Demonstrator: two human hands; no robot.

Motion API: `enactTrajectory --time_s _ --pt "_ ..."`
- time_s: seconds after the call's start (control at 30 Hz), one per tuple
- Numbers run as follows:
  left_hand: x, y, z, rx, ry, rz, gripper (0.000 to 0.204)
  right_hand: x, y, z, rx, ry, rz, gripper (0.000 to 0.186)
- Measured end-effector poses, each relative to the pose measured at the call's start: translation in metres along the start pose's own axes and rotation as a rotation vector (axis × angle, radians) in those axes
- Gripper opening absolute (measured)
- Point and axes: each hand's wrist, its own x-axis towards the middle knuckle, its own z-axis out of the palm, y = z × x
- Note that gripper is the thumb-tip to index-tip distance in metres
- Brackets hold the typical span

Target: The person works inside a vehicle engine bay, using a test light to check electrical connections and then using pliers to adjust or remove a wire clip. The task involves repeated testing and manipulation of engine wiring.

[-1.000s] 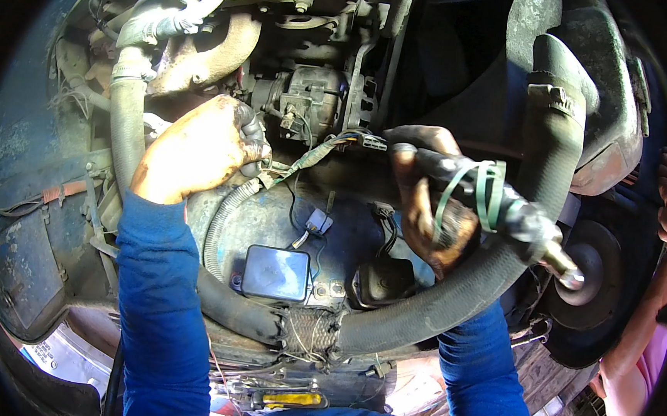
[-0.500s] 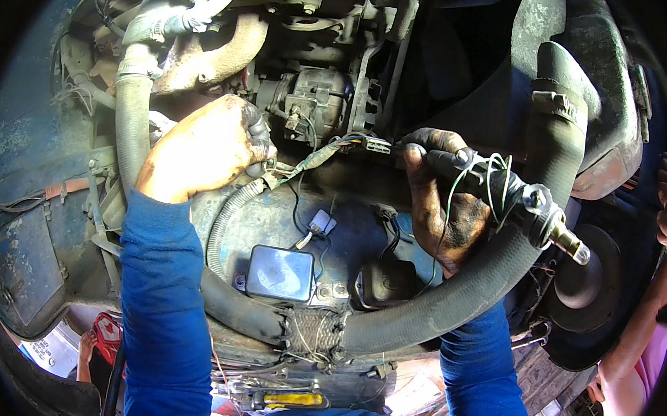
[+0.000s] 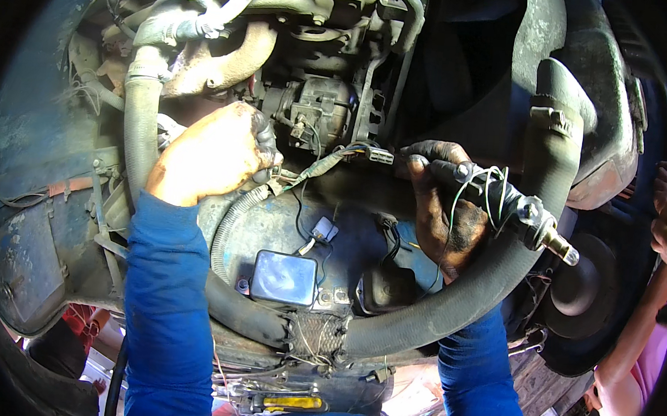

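Note:
My left hand [image 3: 226, 146] is closed on thin wires where they leave a taped wiring harness [image 3: 313, 168] and corrugated sleeve [image 3: 236, 220]; its fingertips partly hide them. My right hand [image 3: 441, 215], blackened with grime, grips a black cylindrical tool [image 3: 497, 192] with a shiny metal end, loops of thin green wire lying round it. A connector [image 3: 380, 155] hangs on the harness between my hands. Below are a silver box [image 3: 282, 278], a black box [image 3: 386, 289] and a small pale connector [image 3: 324, 230] on a grimy metal panel.
A thick hose [image 3: 450, 309] curves round the work area, with engine pipes [image 3: 235, 62] and an alternator-like unit [image 3: 321, 103] above. A yellow-handled tool [image 3: 289, 400] lies low in the middle. Other people's arms [image 3: 630, 337] show at far right, and someone in red [image 3: 82, 322] at lower left.
The green wire loops on the tool have loosened and shifted. The view has moved slightly. More of the person in red shows at lower left, and a dark shadow has appeared on the panel.

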Motion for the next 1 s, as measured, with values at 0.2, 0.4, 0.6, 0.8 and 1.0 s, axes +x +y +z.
enactTrajectory --time_s 0.2,0.4,0.6,0.8,1.0 --pt "0.000 0.002 0.005 -0.235 0.010 -0.069 0.020 0.001 0.003 0.001 -0.006 -0.071 -0.049 0.017" --pt "0.000 0.012 0.008 0.590 -0.038 0.136 0.017 -0.002 0.010 0.004 0.022 -0.101 -0.062 0.016" --pt "0.002 0.004 0.010 0.066 -0.084 0.032 0.010 -0.003 0.008 0.006 -0.007 -0.136 -0.072 0.011" --pt "0.000 -0.008 0.010 -0.294 -0.018 0.082 0.010 -0.003 0.003 0.004 -0.006 -0.153 -0.088 0.010" --pt "-0.004 0.008 0.007 0.887 0.049 0.339 0.015 -0.004 -0.001 0.004 -0.009 -0.166 -0.090 0.010"
